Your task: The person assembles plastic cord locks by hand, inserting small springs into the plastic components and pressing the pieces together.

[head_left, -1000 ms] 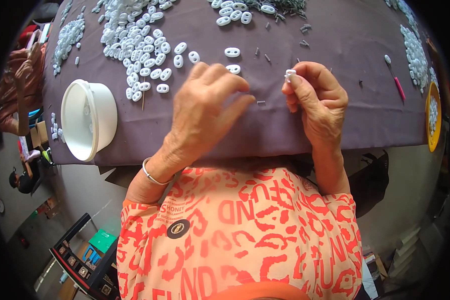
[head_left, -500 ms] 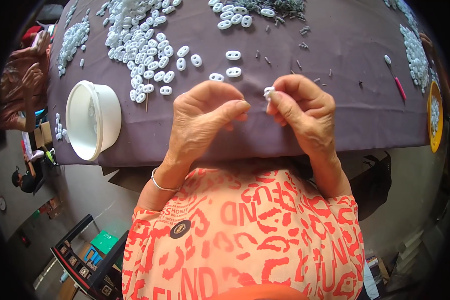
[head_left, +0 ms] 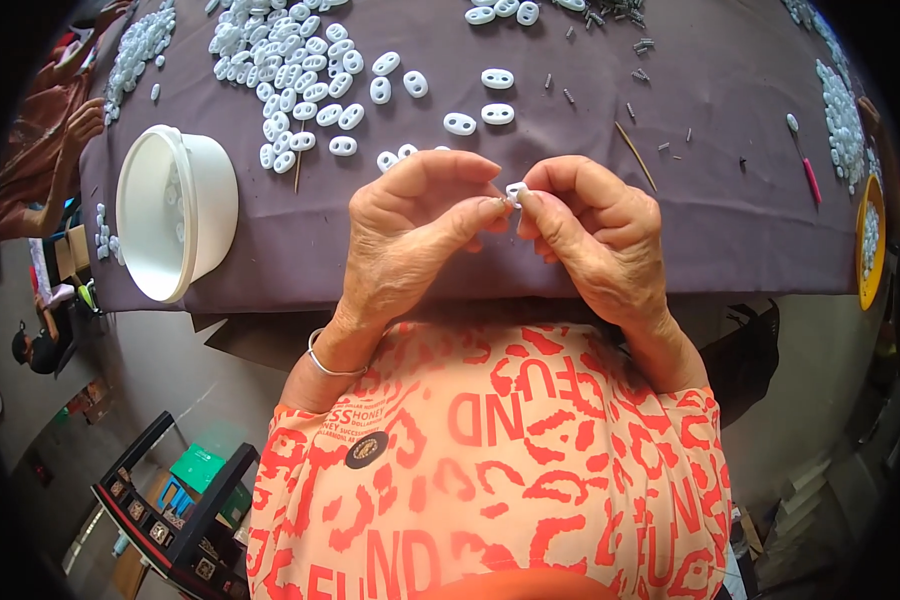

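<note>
Between the thumb and index finger of my right hand (head_left: 602, 215) is a small white oval plastic piece (head_left: 515, 190) with holes, like a cord stopper. My left hand (head_left: 420, 215) pinches close beside it, its fingertips almost against the white piece. A tiny thin bit seems to show at the left fingertips, too small to make out. Just beyond my hands lie loose white two-hole pieces (head_left: 459, 124) of the same kind. Several small metal springs (head_left: 569, 96) are scattered farther right.
A heap of white pieces (head_left: 290, 70) covers the far left, with a thin wooden stick (head_left: 298, 165) beside it. Another stick (head_left: 636, 157) lies right of centre. A white tub (head_left: 210, 215) stands left; a pink-handled tool (head_left: 810, 180) and orange bowl (head_left: 870, 260) are right. Another person's hand (head_left: 85, 120) shows far left.
My two hands have come together; the right hand's white piece moved left to meet the left fingertips. The whole view has shifted slightly, and a wooden stick right of centre now shows.
</note>
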The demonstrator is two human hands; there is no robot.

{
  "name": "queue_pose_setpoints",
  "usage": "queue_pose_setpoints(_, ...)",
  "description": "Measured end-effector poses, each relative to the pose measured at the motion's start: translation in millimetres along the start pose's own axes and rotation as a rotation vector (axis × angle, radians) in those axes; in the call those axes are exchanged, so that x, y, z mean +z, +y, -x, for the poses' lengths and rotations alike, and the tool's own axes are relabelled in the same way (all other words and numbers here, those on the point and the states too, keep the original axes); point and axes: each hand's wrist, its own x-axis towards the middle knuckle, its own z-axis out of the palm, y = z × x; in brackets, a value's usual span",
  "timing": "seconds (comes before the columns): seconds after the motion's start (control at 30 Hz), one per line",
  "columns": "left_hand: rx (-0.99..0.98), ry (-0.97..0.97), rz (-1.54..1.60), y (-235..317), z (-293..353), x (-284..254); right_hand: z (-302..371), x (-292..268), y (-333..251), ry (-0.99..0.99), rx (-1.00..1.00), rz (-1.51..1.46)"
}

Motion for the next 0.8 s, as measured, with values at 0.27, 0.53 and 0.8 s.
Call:
queue_pose_setpoints(0.27, 0.063, 0.043, -0.049, -6.9, 2.8, 7.6, -2.8, 1.6, 6.7, 0.022, -0.065, 0.114)
queue_pose_setpoints(0.53, 0.183, 0.064, -0.041, -16.3, 5.1, 10.8, -5.6, -3.2, 5.5, -0.011, -0.048, 0.146)
queue_pose_setpoints(0.8, 0.164, 0.075, -0.012, -15.8, 4.1, 11.2, -5.8, -4.1, 7.7, -0.009, 0.037, 0.03)
